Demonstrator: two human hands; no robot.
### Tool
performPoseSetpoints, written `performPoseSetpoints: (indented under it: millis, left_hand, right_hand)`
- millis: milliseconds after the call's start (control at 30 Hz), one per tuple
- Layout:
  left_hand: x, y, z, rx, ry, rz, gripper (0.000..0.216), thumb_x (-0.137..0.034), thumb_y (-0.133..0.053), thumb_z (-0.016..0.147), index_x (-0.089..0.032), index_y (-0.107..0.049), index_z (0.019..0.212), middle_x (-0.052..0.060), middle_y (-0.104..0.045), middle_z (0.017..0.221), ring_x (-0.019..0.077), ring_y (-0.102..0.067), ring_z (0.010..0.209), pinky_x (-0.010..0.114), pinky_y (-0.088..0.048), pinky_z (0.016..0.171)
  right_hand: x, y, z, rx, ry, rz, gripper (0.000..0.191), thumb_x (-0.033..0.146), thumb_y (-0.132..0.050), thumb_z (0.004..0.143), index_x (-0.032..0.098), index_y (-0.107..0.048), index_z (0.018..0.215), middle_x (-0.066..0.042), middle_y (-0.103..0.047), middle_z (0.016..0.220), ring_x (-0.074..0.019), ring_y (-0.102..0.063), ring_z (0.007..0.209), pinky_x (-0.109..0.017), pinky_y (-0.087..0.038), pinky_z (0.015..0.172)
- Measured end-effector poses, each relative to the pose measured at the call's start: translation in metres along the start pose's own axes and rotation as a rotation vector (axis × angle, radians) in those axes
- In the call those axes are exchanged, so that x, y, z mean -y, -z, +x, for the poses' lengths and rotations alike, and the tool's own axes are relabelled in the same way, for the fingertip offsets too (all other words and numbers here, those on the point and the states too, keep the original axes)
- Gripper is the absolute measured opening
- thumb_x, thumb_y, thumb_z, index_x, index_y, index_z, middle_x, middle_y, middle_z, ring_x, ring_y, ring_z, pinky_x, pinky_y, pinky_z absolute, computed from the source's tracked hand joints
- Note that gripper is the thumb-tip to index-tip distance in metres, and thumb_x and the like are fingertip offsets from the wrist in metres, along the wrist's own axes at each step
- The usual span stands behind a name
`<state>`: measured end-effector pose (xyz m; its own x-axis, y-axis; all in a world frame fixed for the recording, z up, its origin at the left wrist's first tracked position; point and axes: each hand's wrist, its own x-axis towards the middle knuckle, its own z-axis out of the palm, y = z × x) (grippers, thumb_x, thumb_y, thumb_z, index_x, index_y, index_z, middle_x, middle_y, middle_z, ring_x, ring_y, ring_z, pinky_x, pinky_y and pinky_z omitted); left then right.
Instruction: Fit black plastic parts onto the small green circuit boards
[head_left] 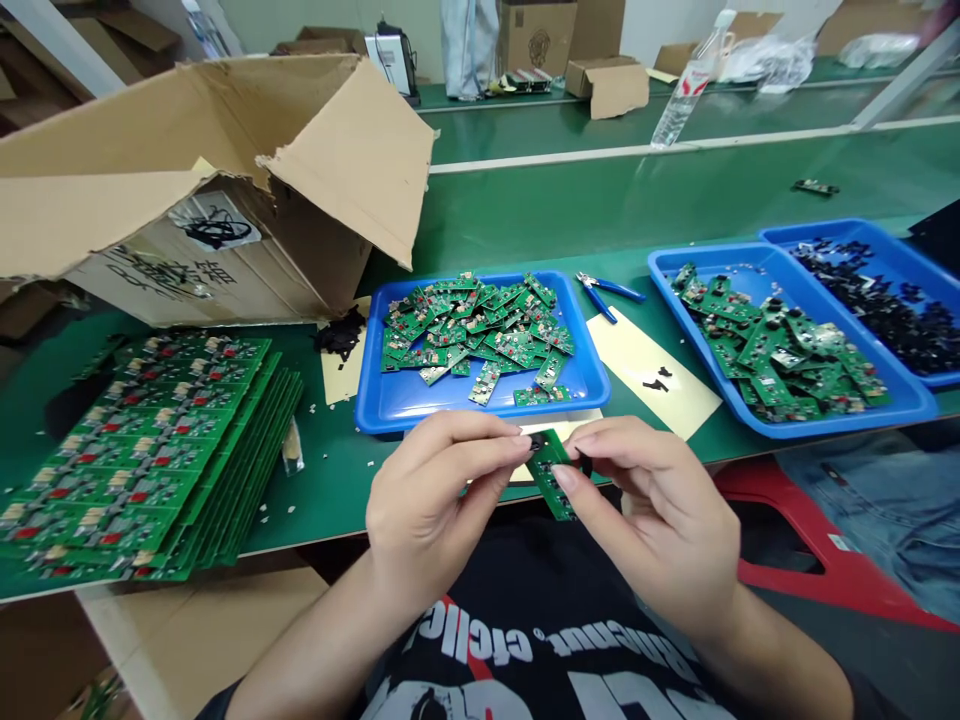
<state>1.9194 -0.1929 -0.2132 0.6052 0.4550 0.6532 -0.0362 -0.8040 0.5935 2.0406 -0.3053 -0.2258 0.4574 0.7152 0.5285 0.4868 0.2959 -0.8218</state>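
A small green circuit board [553, 478] is held tilted in front of my chest, over the table's front edge. My left hand [442, 500] pinches its upper left corner, where a black piece [536, 441] shows at the fingertips. My right hand [660, 510] is closed at the board's right edge, thumb against the board, with a small black part [583, 461] between its fingers. How that part meets the board is hidden by the fingers. Just beyond my hands, a blue tray [390, 412] holds a pile of similar boards.
Stacked board panels [142, 440] and an open cardboard box [285, 250] stand left. Blue-handled cutters [607, 293] lie behind yellow paper [660, 385] bearing black bits. Rightward are a second blue tray [817, 422] of boards and another tray [911, 355] of black parts. A red stool [847, 585] stands right.
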Motion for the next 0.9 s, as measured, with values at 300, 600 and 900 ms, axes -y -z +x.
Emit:
performPoseSetpoints:
  millis: [300, 600, 900]
  left_hand:
    - [0.012, -0.006, 0.001, 0.055, 0.113, -0.05, 0.023, -0.014, -0.065, 0.076, -0.018, -0.062, 0.099, 0.003, -0.063, 0.085, 0.0102, -0.06, 0.071, 0.023, -0.053, 0.063]
    - [0.025, -0.014, 0.002, -0.028, -0.075, 0.099, 0.014, -0.006, -0.064, 0.074, -0.017, -0.061, 0.082, 0.0, -0.062, 0.075, 0.009, -0.06, 0.065, 0.019, -0.05, 0.058]
    - [0.05, -0.039, 0.009, 0.145, 0.098, 0.021, 0.015, -0.021, -0.055, 0.082, -0.019, -0.059, 0.096, 0.003, -0.064, 0.086, 0.014, -0.063, 0.074, 0.024, -0.053, 0.063]
  right_hand:
    - [-0.008, -0.005, 0.001, -0.02, -0.186, 0.094, 0.024, 0.008, -0.059, 0.077, 0.023, -0.054, 0.094, 0.001, -0.06, 0.082, -0.0101, -0.063, 0.074, -0.02, -0.055, 0.067]
    - [-0.022, -0.003, 0.0, -0.005, -0.138, 0.017, 0.026, 0.01, -0.058, 0.078, 0.023, -0.052, 0.1, -0.002, -0.06, 0.089, -0.013, -0.061, 0.082, -0.025, -0.054, 0.074]
    - [-0.055, 0.012, 0.0, -0.208, -0.318, 0.077, 0.019, 0.022, -0.059, 0.077, 0.022, -0.05, 0.094, -0.001, -0.06, 0.079, -0.0132, -0.062, 0.072, -0.027, -0.054, 0.068]
